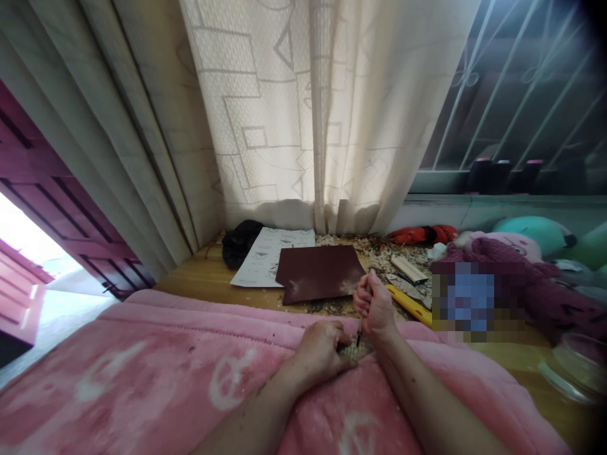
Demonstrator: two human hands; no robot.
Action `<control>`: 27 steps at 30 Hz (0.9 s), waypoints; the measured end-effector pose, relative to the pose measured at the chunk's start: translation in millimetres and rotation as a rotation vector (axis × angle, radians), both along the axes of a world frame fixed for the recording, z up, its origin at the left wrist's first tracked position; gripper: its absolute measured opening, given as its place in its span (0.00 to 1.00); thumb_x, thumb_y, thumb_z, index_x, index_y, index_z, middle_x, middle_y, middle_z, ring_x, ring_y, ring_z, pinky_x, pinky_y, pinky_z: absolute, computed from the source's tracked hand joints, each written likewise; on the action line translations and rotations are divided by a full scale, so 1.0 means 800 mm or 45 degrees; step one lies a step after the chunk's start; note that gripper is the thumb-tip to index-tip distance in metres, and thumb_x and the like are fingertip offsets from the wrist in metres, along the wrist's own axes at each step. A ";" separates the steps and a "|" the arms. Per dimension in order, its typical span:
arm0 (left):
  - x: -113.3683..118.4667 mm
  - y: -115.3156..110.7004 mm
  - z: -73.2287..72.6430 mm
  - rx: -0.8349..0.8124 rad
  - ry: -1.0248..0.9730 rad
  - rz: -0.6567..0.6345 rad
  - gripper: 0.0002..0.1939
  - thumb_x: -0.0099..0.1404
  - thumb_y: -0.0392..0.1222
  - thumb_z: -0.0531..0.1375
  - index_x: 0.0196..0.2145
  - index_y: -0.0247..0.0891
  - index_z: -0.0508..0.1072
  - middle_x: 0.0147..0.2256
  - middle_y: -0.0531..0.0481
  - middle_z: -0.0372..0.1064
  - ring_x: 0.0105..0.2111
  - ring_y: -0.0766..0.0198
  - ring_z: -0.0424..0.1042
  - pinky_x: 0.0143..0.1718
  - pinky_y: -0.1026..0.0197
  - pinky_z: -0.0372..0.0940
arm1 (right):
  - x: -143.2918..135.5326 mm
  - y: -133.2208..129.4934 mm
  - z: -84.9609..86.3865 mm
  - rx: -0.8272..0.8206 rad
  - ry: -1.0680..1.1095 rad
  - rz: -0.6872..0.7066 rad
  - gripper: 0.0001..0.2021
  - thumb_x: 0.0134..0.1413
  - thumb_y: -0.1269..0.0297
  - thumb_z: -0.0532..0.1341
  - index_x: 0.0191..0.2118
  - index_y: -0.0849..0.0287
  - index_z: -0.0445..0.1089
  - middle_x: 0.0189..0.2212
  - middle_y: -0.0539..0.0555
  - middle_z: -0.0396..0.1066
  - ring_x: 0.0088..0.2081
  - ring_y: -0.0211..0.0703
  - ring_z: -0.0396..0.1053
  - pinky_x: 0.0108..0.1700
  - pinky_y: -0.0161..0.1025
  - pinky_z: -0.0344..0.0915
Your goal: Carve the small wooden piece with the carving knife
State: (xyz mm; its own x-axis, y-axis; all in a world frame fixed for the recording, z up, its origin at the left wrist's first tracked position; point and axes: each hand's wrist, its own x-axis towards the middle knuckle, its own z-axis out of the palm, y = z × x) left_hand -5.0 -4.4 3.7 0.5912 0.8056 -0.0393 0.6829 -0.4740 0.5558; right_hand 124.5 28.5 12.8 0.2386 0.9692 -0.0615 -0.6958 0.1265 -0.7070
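Near the edge of the pink blanket, my left hand [325, 351] is closed on a small pale piece with a grid-like texture [356, 349], pressing it down on the blanket. My right hand [377, 306] is wrapped in a fist around a slim tool with a dark, narrow tip [359, 335]. The tool stands nearly upright, its tip touching or just above the pale piece; I cannot tell which. My fingers hide most of its handle. The pink blanket [190, 379] lies beneath both forearms.
On the wooden table [190, 278] lie a dark brown sheet [320, 272], white printed paper [258, 259], a black bag [241, 243] and scattered shavings [374, 246]. A yellow-handled tool [410, 306], a beige block [408, 269], plush toys [526, 234] and a clear bowl [576, 366] are rightward.
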 end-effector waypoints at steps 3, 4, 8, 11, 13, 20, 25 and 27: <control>0.000 -0.001 0.000 -0.008 -0.020 -0.005 0.08 0.47 0.42 0.63 0.22 0.35 0.71 0.25 0.55 0.61 0.25 0.69 0.58 0.23 0.66 0.46 | 0.000 -0.001 0.002 0.018 0.009 0.048 0.18 0.45 0.48 0.59 0.21 0.58 0.56 0.09 0.39 0.41 0.11 0.27 0.35 0.11 0.25 0.34; 0.000 -0.001 0.000 -0.010 -0.033 -0.008 0.08 0.47 0.42 0.63 0.23 0.35 0.71 0.25 0.55 0.61 0.26 0.69 0.58 0.24 0.66 0.46 | 0.000 -0.001 0.003 0.026 0.011 0.075 0.18 0.45 0.49 0.59 0.21 0.58 0.56 0.09 0.39 0.41 0.11 0.27 0.35 0.11 0.25 0.34; -0.002 0.000 -0.004 -0.013 -0.060 -0.009 0.09 0.46 0.43 0.64 0.26 0.36 0.73 0.26 0.55 0.62 0.26 0.69 0.59 0.24 0.66 0.47 | 0.001 0.000 0.002 0.080 0.022 0.245 0.16 0.46 0.52 0.59 0.21 0.58 0.56 0.10 0.39 0.41 0.12 0.27 0.34 0.11 0.25 0.33; -0.002 0.001 -0.005 0.000 -0.037 -0.017 0.09 0.46 0.43 0.64 0.26 0.37 0.73 0.26 0.55 0.62 0.26 0.68 0.59 0.24 0.66 0.47 | 0.001 0.001 0.002 0.096 0.019 0.290 0.16 0.46 0.53 0.59 0.21 0.58 0.56 0.10 0.39 0.41 0.11 0.26 0.34 0.11 0.25 0.33; -0.001 0.001 -0.004 0.013 -0.019 -0.024 0.09 0.46 0.43 0.64 0.25 0.36 0.73 0.25 0.55 0.62 0.26 0.68 0.59 0.24 0.66 0.47 | 0.000 0.002 0.002 0.058 0.010 0.207 0.17 0.46 0.51 0.59 0.21 0.58 0.56 0.10 0.39 0.41 0.11 0.26 0.34 0.11 0.25 0.34; -0.001 0.000 -0.003 0.061 0.005 -0.039 0.07 0.47 0.42 0.63 0.23 0.36 0.72 0.24 0.55 0.62 0.26 0.68 0.59 0.25 0.65 0.47 | 0.001 0.009 -0.012 -0.164 -0.088 -0.314 0.18 0.45 0.48 0.58 0.23 0.57 0.54 0.09 0.39 0.45 0.10 0.27 0.40 0.10 0.25 0.37; -0.002 0.001 -0.010 0.016 -0.015 -0.012 0.07 0.47 0.42 0.63 0.26 0.37 0.74 0.24 0.54 0.64 0.27 0.66 0.61 0.25 0.66 0.47 | 0.008 0.015 -0.025 -0.310 -0.091 -0.520 0.19 0.47 0.47 0.56 0.22 0.57 0.52 0.08 0.39 0.45 0.09 0.27 0.41 0.10 0.26 0.38; -0.002 0.001 -0.011 0.011 -0.025 -0.013 0.08 0.47 0.43 0.63 0.26 0.37 0.74 0.24 0.54 0.65 0.27 0.66 0.61 0.25 0.66 0.47 | 0.009 0.015 -0.025 -0.325 -0.067 -0.507 0.19 0.47 0.47 0.56 0.22 0.57 0.52 0.08 0.39 0.45 0.09 0.27 0.41 0.10 0.26 0.38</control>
